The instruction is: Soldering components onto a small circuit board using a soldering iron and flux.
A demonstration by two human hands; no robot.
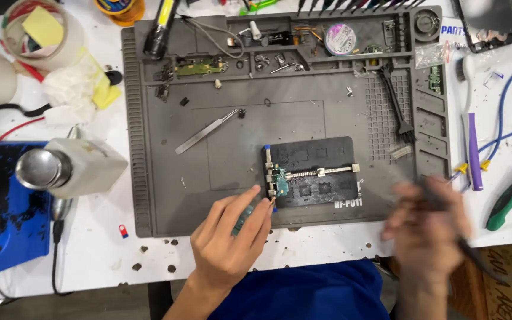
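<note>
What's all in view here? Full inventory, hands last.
grey silicone repair mat: 1, grey, centre of white table
black board-holder fixture: 1, black, on mat, lower middle
small green circuit board: 1, green, clamped at fixture's left end
steel tweezers: 1, silver, on mat, left of fixture
black brush: 1, black, mat's right grid
white dispenser bottle with metal cap: 1, white, left of mat
tape roll: 1, clear-beige, top left
purple-handled tool: 1, purple and white, right of mat
green-handled tool: 1, green, far right
left hand: holds thin green-handled tool, tip near board
right hand: blurred, grips dark corded tool
</note>
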